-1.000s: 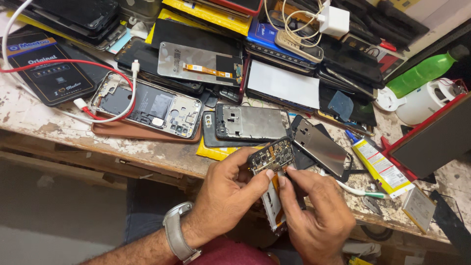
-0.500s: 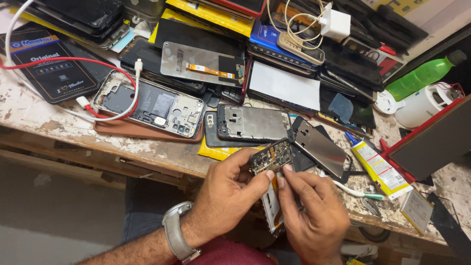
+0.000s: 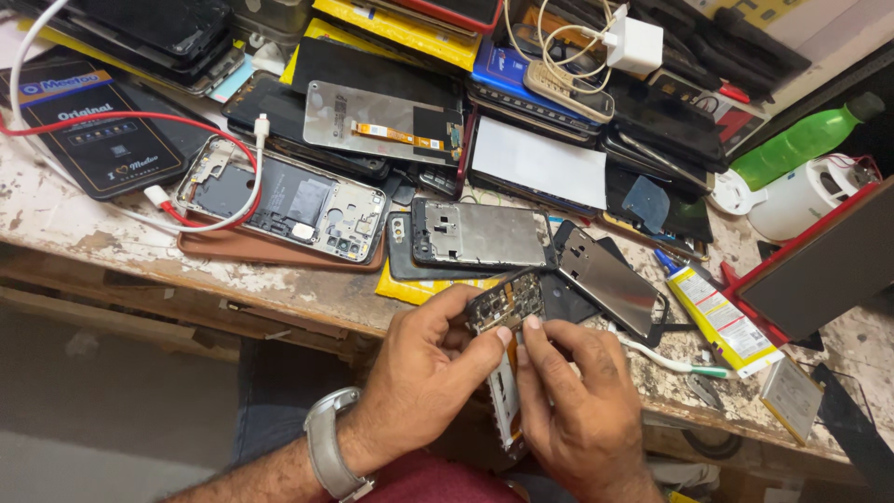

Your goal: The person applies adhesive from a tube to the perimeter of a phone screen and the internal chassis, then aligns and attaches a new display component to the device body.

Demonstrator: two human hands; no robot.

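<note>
Both my hands hold an opened phone body (image 3: 506, 307) on edge just in front of the worn workbench (image 3: 56, 224). My left hand (image 3: 424, 377), with a silver wristwatch (image 3: 326, 447) on the wrist, grips its upper part, where a dark circuit board shows. My right hand (image 3: 577, 410) grips the phone from the right, its fingertips pressed at the board's lower edge next to my left thumb. The phone's pale lower frame (image 3: 506, 401) runs down between my palms. Whatever small part lies under my fingertips is hidden.
Several stripped phone frames, among them a metal one (image 3: 480, 233) and a dark one (image 3: 289, 200), lie on the bench with screens and boxes. A red and a white cable (image 3: 214, 224), a yellow glue tube (image 3: 722, 312), a green bottle (image 3: 801, 140) and a white charger (image 3: 638, 42) lie around.
My right fingers have shifted slightly along the board's lower edge, closer to my left thumb. The phone stays held in the same place; the view has drifted a little.
</note>
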